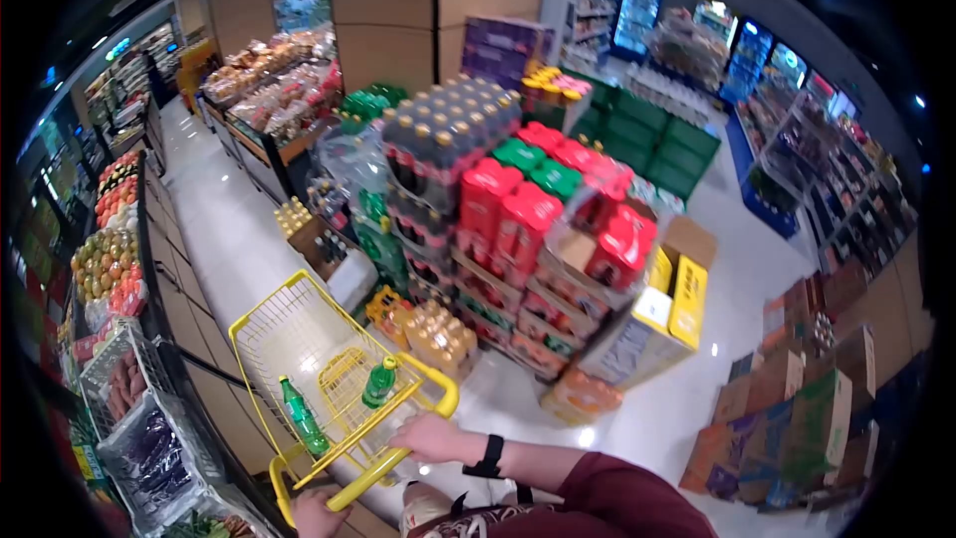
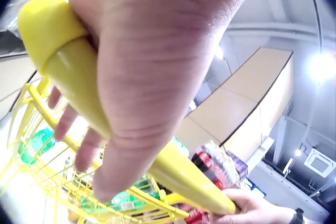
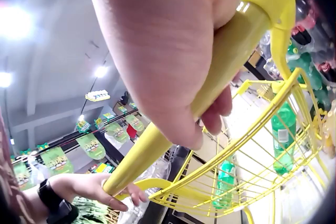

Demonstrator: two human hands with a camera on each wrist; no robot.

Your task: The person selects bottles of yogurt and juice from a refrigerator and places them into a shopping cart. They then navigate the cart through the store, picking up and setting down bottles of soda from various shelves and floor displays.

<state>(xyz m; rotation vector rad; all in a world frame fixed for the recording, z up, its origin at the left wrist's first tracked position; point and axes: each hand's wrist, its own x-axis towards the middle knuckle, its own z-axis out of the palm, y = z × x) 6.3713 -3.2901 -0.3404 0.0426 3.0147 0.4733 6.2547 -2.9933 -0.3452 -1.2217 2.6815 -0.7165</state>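
A yellow shopping cart (image 1: 235,347) stands in front of me, its wire basket facing forward. My left hand (image 1: 317,515) grips the left end of the yellow handlebar (image 1: 370,479). Farther right on the same bar, my right hand (image 1: 428,437) holds on close to the corner. In the left wrist view, the left hand's thumb and fingers (image 2: 88,150) pass on opposite sides of the bar. The right wrist view has the right hand (image 3: 163,61) wrapped over it likewise. Inside the basket, one green bottle (image 1: 302,414) lies tilted at the left and another green bottle (image 1: 379,383) is at the right.
Stacked drink packs (image 1: 498,209) rise ahead to the right, beside a yellow carton (image 1: 687,301). Along the left runs a produce stand with fruit (image 1: 108,264) and crates of vegetables (image 1: 149,448). A tiled aisle (image 1: 214,199) leads forward between them. Cardboard boxes (image 1: 777,418) sit at the right.
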